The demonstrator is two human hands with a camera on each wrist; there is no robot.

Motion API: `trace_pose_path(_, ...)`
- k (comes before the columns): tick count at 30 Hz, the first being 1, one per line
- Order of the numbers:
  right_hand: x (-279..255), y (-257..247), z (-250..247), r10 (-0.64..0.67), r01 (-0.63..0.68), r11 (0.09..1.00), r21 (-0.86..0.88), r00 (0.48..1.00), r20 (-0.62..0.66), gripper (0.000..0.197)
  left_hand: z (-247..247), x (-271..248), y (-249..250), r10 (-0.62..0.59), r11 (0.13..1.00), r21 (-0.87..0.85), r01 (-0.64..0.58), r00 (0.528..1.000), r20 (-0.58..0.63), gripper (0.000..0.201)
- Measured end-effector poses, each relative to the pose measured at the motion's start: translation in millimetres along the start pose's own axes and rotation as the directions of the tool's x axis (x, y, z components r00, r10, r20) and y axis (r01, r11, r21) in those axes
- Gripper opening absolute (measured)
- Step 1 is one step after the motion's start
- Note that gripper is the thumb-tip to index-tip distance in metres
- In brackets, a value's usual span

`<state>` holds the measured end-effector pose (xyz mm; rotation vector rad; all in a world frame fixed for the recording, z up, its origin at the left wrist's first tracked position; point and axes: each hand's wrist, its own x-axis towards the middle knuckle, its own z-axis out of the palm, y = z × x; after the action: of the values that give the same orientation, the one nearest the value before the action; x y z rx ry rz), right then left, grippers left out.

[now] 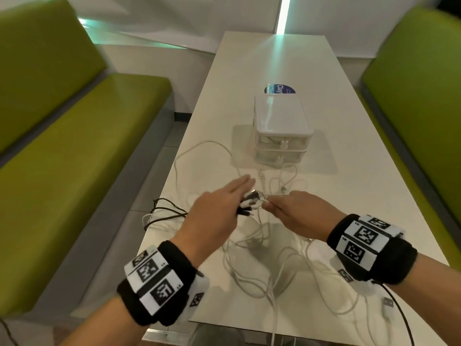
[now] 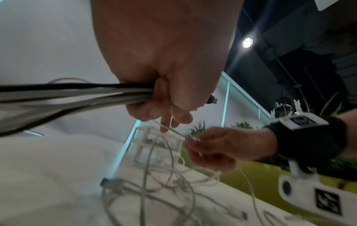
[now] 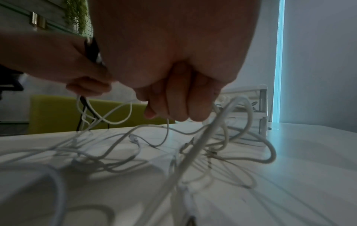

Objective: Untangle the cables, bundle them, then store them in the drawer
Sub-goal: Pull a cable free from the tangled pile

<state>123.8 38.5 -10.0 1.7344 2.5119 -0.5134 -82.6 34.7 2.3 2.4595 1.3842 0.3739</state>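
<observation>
cables: light, limp, best taken by the plugs

cables [image 1: 252,245] like these will handle, we judge, as light, soft and floppy things: they sag, loop back on themselves and snag at every crossing, so a hard pull would likely tighten a knot rather than free it. the plugs [image 1: 249,199] are the stiff parts and the safest place to take hold; we would keep the ends gathered and draw one strand at a time through loose fingers, easing it out of the heap.

our left hand [image 1: 219,208] holds a bunch of cable ends, black and white together, between thumb and curled lower fingers, while its upper fingers stretch out straight in the head view. the left wrist view shows the strands [image 2: 77,94] running taut from that grip. our right hand [image 1: 296,213] pinches a single thin white cable near its end, just beside the left hand's plugs; its fingers [image 3: 173,104] are curled down over the cord.

most cables are thin, white and smooth, spread in tangled loops over the white table [image 1: 349,196] between the hands and the near edge. a few black ones [image 1: 164,208], which look braided, hang over the table's left side. the drawer unit [image 1: 280,131], small and white with clear fronts, stands beyond the heap, both drawers closed.
</observation>
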Motion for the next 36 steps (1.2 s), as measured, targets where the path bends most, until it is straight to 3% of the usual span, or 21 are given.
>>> trace_pose_path(2,-1,-5,-4,-0.01,0.01,0.998,-0.057,1.0,-0.002,0.041,15,-1,2,-0.001,0.997,0.073,-0.005,0.996,0.088,0.063)
trace_pose_path(5,-3,-8,-7,-0.036,0.036,0.995,-0.091,0.999,0.003,0.044,17,0,-3,-0.008,0.996,0.092,0.008,1.0,0.004,0.027)
trace_pose_path(7,-2,-7,-7,-0.038,0.038,0.996,-0.076,0.999,0.0,0.045,10,3,-6,0.008,0.998,0.066,-0.004,0.997,-0.074,0.019)
trace_pose_path(14,4,15,-9,0.017,-0.015,0.999,0.047,0.999,-0.034,0.049,-27,5,-40,-0.21,0.978,-0.046,0.205,0.95,-0.232,0.026)
trace_pose_path(20,7,8,-10,-0.013,0.017,0.997,0.075,0.999,-0.047,0.041,-35,-4,-57,-0.232,0.972,-0.108,0.207,0.913,-0.336,0.025)
trace_pose_path(23,12,15,-12,0.04,-0.033,0.994,0.1,0.997,-0.062,0.041,-43,-7,-74,-0.305,0.952,-0.121,0.28,0.868,-0.393,0.028)
trace_pose_path(26,12,22,-11,0.081,-0.07,0.985,0.156,0.994,-0.068,0.042,-46,-11,-87,-0.386,0.923,-0.158,0.352,0.847,-0.365,0.027)
trace_pose_path(29,14,20,-11,0.073,-0.06,0.985,0.161,0.994,-0.077,0.04,-47,-14,-89,-0.402,0.915,-0.184,0.359,0.855,-0.327,0.027)
trace_pose_path(33,18,14,-9,0.056,-0.046,0.984,0.171,0.997,-0.053,0.03,-57,-19,-97,-0.432,0.902,-0.189,0.388,0.833,-0.347,0.019)
trace_pose_path(36,18,3,-5,0.038,-0.03,0.984,0.175,0.998,-0.041,0.037,-65,-24,-103,-0.449,0.894,-0.182,0.411,0.823,-0.348,0.02)
